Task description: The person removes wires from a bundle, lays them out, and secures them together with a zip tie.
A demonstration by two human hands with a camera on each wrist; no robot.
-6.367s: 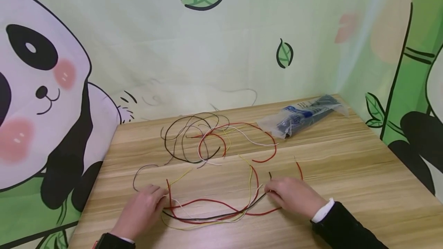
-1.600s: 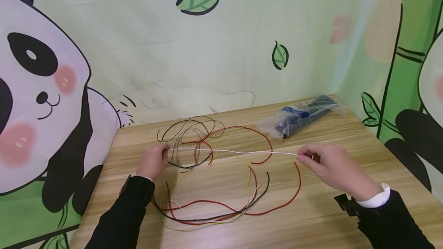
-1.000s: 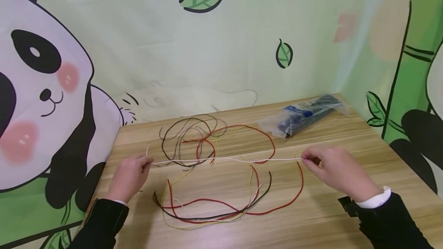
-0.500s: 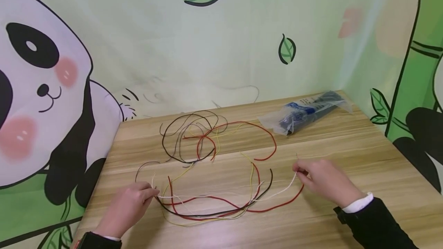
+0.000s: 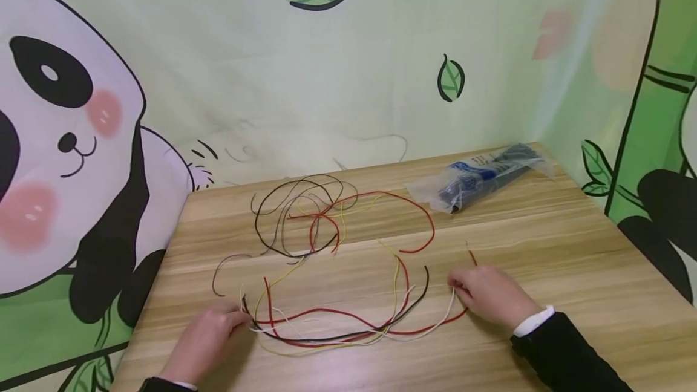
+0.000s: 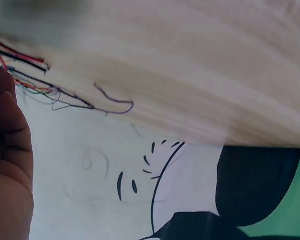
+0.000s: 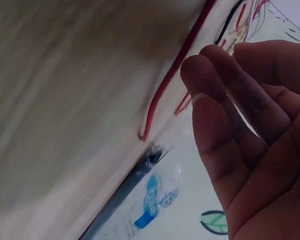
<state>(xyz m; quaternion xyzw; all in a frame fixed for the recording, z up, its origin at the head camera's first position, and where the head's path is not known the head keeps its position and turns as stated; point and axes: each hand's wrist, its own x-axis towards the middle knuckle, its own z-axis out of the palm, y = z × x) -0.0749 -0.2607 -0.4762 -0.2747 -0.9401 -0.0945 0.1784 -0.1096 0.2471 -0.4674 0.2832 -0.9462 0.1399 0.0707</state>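
A thin white wire (image 5: 449,307) sags in a curve over the near bundle. My right hand (image 5: 492,296) pinches its right end between thumb and fingertips, low over the table. On the other side, my left hand (image 5: 204,340) has its thumb and fingertips at the white wire's left end, beside the ends of the bundle. That bundle holds a black wire (image 5: 321,339), red wires (image 5: 327,310) and a yellow wire (image 5: 395,286), curved side by side. The left wrist view cuts off the left fingertips; in the right wrist view the right thumb meets the fingers.
Behind the bundle lies a loose tangle with a black wire (image 5: 257,222), a red wire (image 5: 433,231) and others. A purple-grey wire (image 5: 214,280) curls at the left. A clear plastic bag (image 5: 479,177) with dark contents lies at the back right of the wooden table (image 5: 544,247).
The white wire came from the back tangle, was stretched between both hands, then lowered slack onto the near bundle. Both hands moved down; the right also shifted left.
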